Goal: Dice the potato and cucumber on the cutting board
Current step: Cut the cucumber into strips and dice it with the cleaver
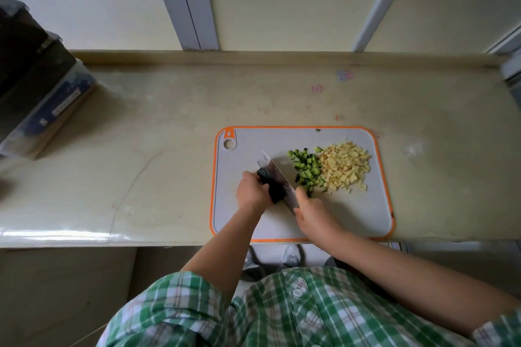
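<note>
Head view: a grey board (346,211) with an orange rim lies at the counter's (141,127) near edge. Diced potato (345,167) is heaped toward the board's far right corner, with diced cucumber (306,167) touching its left side. The left hand (252,191) is clenched round the uncut cucumber piece (270,184), a dark length lying mid-board. The right hand (313,213) grips the handle of the knife (277,177), whose broad blade stands against that piece; the exact point where edge meets cucumber is probably hidden behind the blade. The cucumber should be firm but wet and smooth-skinned, likely to roll, so it is best pinned from above with fingertips curled back from the blade. The dice are light, damp and loose, and would scatter if swept hard.
</note>
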Tool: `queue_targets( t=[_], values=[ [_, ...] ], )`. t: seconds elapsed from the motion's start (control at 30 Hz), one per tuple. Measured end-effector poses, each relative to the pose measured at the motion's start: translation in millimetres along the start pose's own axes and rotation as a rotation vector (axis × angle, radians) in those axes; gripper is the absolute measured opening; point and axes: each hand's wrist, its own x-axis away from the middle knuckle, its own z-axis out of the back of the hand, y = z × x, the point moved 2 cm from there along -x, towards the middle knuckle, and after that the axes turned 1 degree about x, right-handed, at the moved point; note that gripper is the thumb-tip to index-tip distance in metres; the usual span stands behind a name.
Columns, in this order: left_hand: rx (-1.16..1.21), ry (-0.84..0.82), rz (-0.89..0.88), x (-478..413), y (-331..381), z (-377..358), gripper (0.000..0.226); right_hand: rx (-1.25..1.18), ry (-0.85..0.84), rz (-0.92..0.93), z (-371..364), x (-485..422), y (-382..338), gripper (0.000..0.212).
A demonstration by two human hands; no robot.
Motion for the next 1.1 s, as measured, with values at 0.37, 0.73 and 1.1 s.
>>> queue_targets(
  t=[0.37, 0.73, 1.1],
  values=[
    [-0.054, 0.002, -0.008, 14.1, 11.2, 9.2, 0.024, -0.041, 0.109, 0.063, 41.8, -11.4, -5.8, 0.015],
    [-0.06, 0.017, -0.021, 13.3, 10.5, 8.4, 0.027, -0.002, 0.037, 0.054, 30.3, -1.5, -19.1, 0.008],
    [-0.043, 0.012, -0.016, 13.0, 12.0, 7.2, 0.026, -0.003, 0.043, -0.026, -1.3, -7.0, -15.7, 0.019]
  ],
)
